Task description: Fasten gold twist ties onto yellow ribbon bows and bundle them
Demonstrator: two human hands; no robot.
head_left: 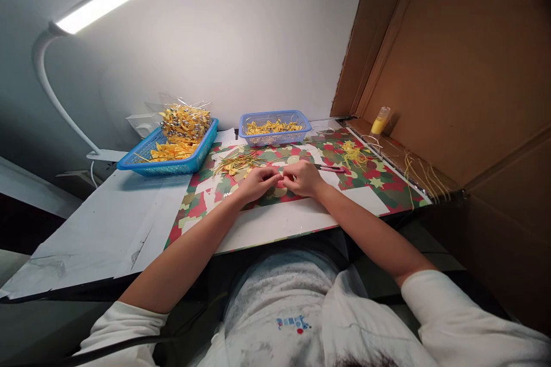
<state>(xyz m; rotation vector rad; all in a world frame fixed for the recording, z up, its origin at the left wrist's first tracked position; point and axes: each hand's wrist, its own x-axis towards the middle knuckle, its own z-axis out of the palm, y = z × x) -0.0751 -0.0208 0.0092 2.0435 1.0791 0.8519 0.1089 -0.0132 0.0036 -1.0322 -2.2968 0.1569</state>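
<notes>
– What's closest to the body?
– The near edge, faced by a white strip (275, 221) along the patterned sheet (398, 198). Both bare forearms cross that edge.
– And the hands?
– Left hand (259, 182) and right hand (303, 178) meet over the sheet, fingers bent, fingertips drawn together. I can't tell whether they pinch anything; it's too small to make out.
– How much room around them?
– Less on the far side: the yellow cords (236, 165) lie in a loose pile just beyond the left hand, and a slim tool (330, 168) with a pinkish end sits just past the right.
– Sideways?
– To the left, the white tabletop (94, 229) stretches from the sheet's border out to the table's corner. On the right there's a tangle of yellow thread (353, 155), then the sheet's slanting right edge, then a cardboard panel (465, 69) rising like a wall.
– Farther back?
– A turquoise basket (172, 168) at the left, heaped with yellow pieces, and a blue basket (275, 139) near the pale wall (267, 40), a narrow gap between them. Far right, a yellow bottle (379, 121) stands against the cardboard.
</notes>
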